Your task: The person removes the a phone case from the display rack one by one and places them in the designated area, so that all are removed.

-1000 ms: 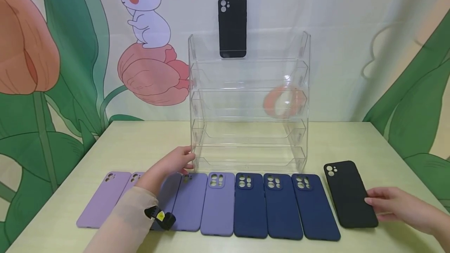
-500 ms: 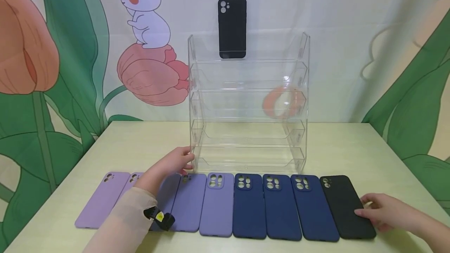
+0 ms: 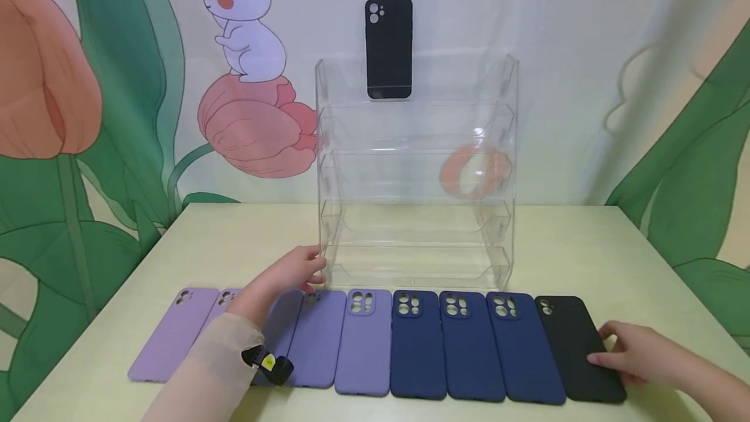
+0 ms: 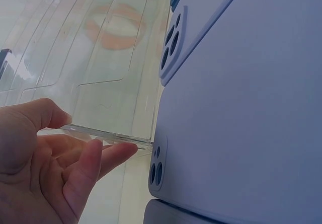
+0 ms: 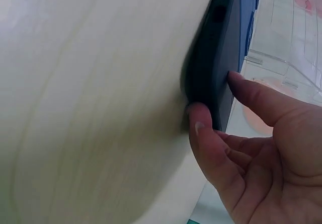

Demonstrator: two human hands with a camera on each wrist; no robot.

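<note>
My left hand [image 3: 295, 272] holds the lower left side panel of a clear acrylic display rack [image 3: 416, 262]. In the left wrist view, the thumb lies on one face of that panel and the fingers on the other. At the right end of a row of phone cases, my right hand [image 3: 638, 353] pinches the right edge of a black phone case [image 3: 574, 337]. The right wrist view shows the thumb on the case's back and a finger at its edge. Another black phone case [image 3: 389, 51] stands upright in the rack's top tier.
Side by side lie several navy phone cases [image 3: 474, 357] and several purple ones [image 3: 363, 357], partly covered by my left forearm. The pale wooden table [image 3: 574, 239] meets a printed curtain [image 3: 562, 116] behind the rack.
The right hand has brought the black phone case down and slightly left, so it now lies beside the last navy one. The left hand has stayed on the rack.
</note>
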